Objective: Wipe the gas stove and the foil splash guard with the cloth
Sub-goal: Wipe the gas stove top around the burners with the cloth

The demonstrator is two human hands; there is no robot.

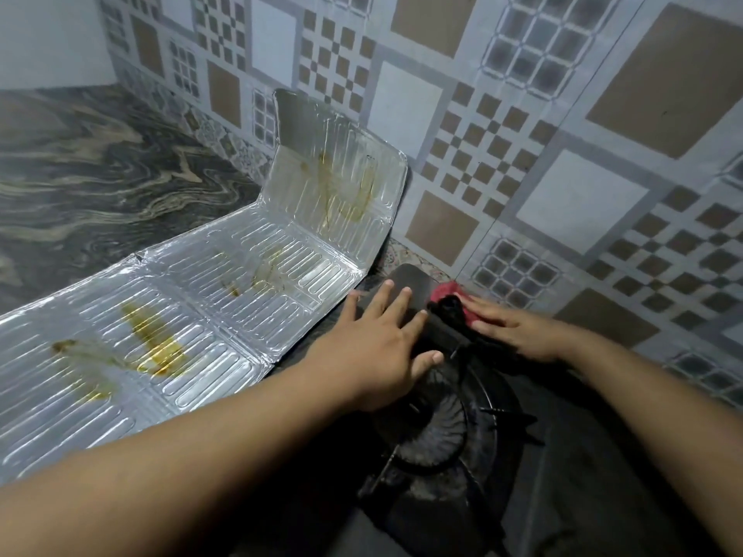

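On the gas stove, 2 flat hands: left hand braces, right hand presses the cloth.
Fabric could snag the pan support; the foil splash guard stays stained.

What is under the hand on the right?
A red-and-black cloth lies under the right hand, pressed onto the black gas stove. The stove surface beneath it is covered.

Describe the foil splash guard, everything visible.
The foil splash guard is a shiny, embossed aluminium sheet with ribbed slots, folded into several hinged panels. It lies tipped back on the marbled counter left of the gas stove, its far panel raised near the tiled wall. Yellow-brown greasy stains mark several panels. Neither hand clearly touches it.
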